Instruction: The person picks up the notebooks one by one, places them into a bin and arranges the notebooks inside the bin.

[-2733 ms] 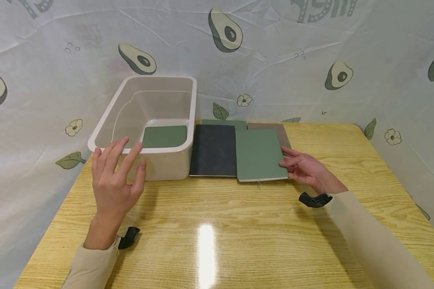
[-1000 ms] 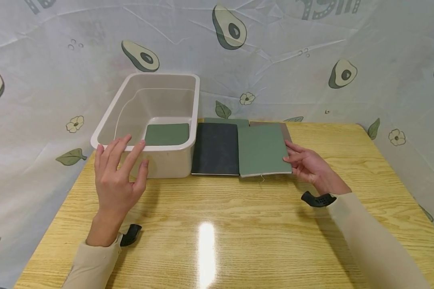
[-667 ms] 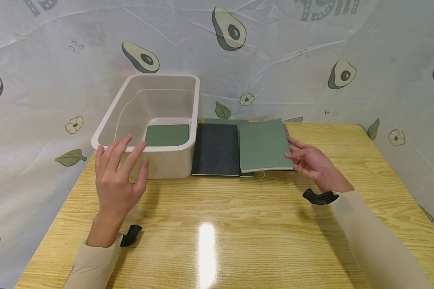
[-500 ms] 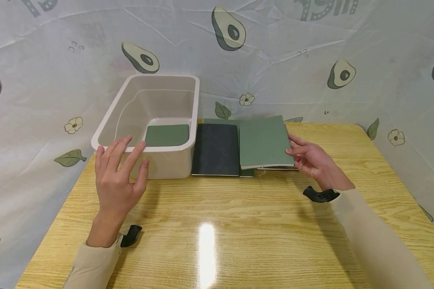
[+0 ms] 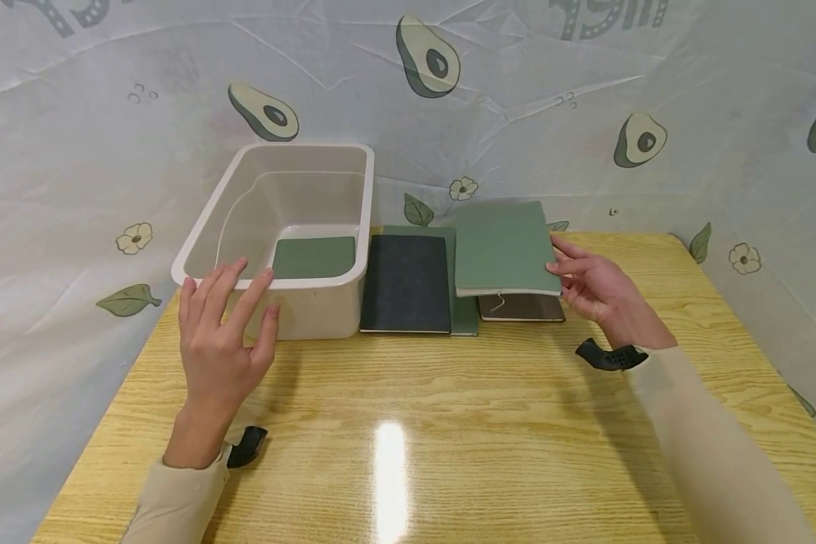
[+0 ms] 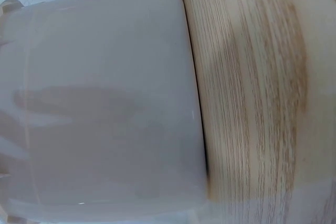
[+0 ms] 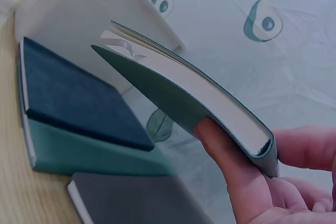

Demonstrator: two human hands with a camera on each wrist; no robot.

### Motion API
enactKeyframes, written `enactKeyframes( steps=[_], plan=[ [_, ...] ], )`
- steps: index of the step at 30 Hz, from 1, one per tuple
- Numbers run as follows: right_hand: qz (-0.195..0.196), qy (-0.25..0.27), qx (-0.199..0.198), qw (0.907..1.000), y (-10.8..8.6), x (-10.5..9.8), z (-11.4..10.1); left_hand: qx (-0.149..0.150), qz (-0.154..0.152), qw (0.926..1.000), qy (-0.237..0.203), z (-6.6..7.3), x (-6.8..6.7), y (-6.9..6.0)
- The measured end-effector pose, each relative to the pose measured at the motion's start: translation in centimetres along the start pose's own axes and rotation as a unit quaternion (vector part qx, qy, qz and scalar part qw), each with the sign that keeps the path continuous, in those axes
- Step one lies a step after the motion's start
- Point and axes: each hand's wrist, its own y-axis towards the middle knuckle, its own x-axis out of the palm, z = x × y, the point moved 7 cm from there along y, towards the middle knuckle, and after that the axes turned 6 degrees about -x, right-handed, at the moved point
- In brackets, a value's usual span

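R hand: pinching green notebook at its R edge; right wrist view shows us that's the spine.
Green notebook: in the air, above brown notebook; dark notebook to its L, lying on another green one.
L hand: fingers spread at front rim of tub; contact, we can't tell.
Handling: prob. light, we'd guess; covers bend a bit, pgs may fan, far end gapes slightly. Ribbon dangles, might snag.
Best hold: we'd keep to spine, both covers squeezed tog.
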Motion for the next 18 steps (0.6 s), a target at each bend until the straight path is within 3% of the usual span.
enactKeyframes(
  steps=[18],
  plan=[
    [0.003, 0.042, -0.031, 0.9986, -0.3, 1.8, -2.4, 0.014, 0.011, 0.9998, -0.007, -0.3, 0.1, -0.5]
  ],
)
